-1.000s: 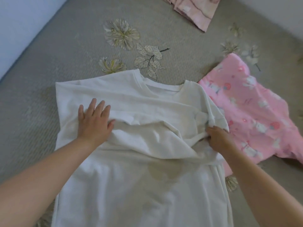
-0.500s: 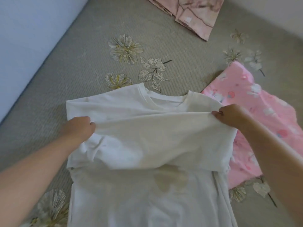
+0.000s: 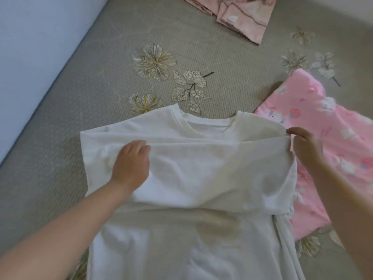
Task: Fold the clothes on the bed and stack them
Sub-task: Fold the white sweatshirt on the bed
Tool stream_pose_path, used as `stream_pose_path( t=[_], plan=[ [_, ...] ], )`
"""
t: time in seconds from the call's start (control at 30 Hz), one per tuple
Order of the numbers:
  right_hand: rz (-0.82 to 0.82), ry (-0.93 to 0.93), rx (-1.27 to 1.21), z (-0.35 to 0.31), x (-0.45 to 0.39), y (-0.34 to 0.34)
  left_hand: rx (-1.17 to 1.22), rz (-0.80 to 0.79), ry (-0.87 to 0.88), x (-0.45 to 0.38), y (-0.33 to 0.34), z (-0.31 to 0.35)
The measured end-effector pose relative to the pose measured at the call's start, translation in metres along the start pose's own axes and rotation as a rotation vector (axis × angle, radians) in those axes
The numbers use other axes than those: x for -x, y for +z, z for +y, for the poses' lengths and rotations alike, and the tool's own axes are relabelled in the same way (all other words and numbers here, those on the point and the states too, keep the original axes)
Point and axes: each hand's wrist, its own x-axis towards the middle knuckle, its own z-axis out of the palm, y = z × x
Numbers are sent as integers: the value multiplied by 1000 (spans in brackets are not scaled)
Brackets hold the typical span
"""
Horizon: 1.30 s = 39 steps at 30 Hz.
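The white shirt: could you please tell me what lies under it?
Under the white shirt lie the grey floral bedspread and, at its right edge, part of the pink garment. Whatever else it covers is hidden.

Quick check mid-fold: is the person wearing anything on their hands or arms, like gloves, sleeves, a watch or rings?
Nothing shows. The left hand and right hand are bare, with no gloves. Both forearms are bare to the picture's edge, with no sleeve, watch or bracelet in view. No rings are visible on the fingers that show, though some fingers are tucked out of sight.
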Motion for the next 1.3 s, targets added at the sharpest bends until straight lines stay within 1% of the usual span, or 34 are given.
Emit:
stream_pose_path(
  t=[0.03,0.07,0.1,0.13,0.17,0.2,0.23,0.27,0.33,0.37,0.43,0.47,0.53,0.6,0.63,0.7,0.77,0.83,0.87,0.93,1.07,1.13,1.17,1.2,1.27,1.3],
  plan=[
    [-19,-13,72,3,-3,-4,30,-13,82,-1,7,14],
    [-61,-64,168,6,-8,-6,59,-70,107,-1,11,28],
    [-130,-139,253,8,-13,-7,97,-154,96,-2,19,39],
    [-217,-211,318,9,-18,-6,101,-262,36,-5,24,48],
    [-301,-270,379,12,-24,-4,59,-314,-33,-6,35,52],
    [-362,-306,442,12,-30,-2,-3,-334,-84,-5,41,55],
    [-390,-322,471,12,-34,0,-31,-310,-106,-4,45,57],
    [-371,-316,473,8,-38,1,-47,-307,-100,-4,46,59],
    [-275,-282,464,2,-46,-1,-44,-227,-104,-7,51,65],
    [-246,-275,510,1,-51,-3,-35,-206,-139,-12,49,70],
    [-227,-228,649,5,-61,-7,-19,-169,-169,-21,47,81],
    [-222,-197,696,10,-67,-9,-13,-177,-151,-25,48,88],
    [-237,-126,663,21,-81,-8,-8,-177,-98,-27,60,97],
    [-239,-71,653,33,-91,-6,3,-178,-93,-27,75,99],
    [-235,-61,648,40,-95,-3,3,-154,-102,-28,82,97],
    [-171,-105,658,52,-97,4,7,-125,-109,-28,89,96],
    [-121,-173,740,61,-96,17,14,-128,-111,-30,90,96],
    [-93,-150,796,63,-93,28,-1,-126,-106,-31,91,97],
    [-65,-126,785,63,-93,32,-5,-128,-110,-31,91,97],
    [16,-78,682,62,-89,36,-16,-111,-115,-32,91,98],
    [285,81,177,65,-54,18,-24,-111,-116,-32,90,99],
    [324,131,43,79,-12,7,-35,-94,-108,-31,91,98],
    [291,175,31,87,15,5,-41,-90,-107,-31,92,97],
    [216,232,49,93,44,6,-44,-87,-105,-30,92,97],
    [-3,323,118,101,95,15,-50,-80,-109,-29,92,99],
    [-85,348,134,103,113,21,-58,-77,-119,-28,92,99]
  ],
)
